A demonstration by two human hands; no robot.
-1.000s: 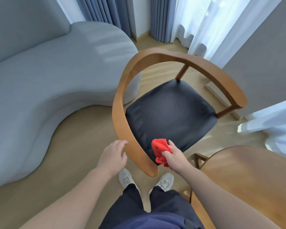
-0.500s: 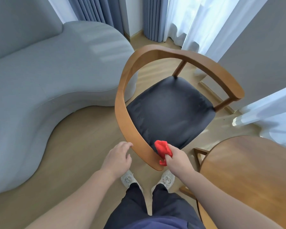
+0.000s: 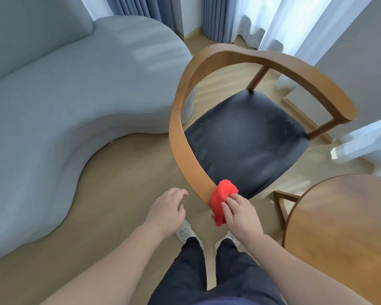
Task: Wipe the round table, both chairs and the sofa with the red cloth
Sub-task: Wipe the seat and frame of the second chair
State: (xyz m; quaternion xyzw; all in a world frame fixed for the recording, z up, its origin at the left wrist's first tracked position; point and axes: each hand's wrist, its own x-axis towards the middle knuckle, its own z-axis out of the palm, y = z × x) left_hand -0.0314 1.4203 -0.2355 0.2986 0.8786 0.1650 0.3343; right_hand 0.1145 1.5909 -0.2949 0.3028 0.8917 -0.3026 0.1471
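A wooden chair (image 3: 183,148) with a curved backrest and a dark seat cushion (image 3: 246,139) stands in front of me. My right hand (image 3: 240,214) holds the red cloth (image 3: 222,197) bunched against the near end of the curved rail, covering that end. Left of the rail hovers my left hand (image 3: 167,210), fingers loosely spread, touching nothing. The round wooden table (image 3: 343,223) lies at the lower right. The grey curved sofa (image 3: 59,106) fills the left side.
White sheer curtains (image 3: 277,25) and blue drapes (image 3: 216,16) hang at the back, with a grey wall (image 3: 365,58) on the right. Part of a second chair's frame (image 3: 282,201) shows beside the table. My feet stand on the wooden floor (image 3: 119,177) just behind the chair.
My right hand moved the red cloth from the seat's front edge onto the near end of the curved rail. My left hand stayed beside the rail, off the wood.
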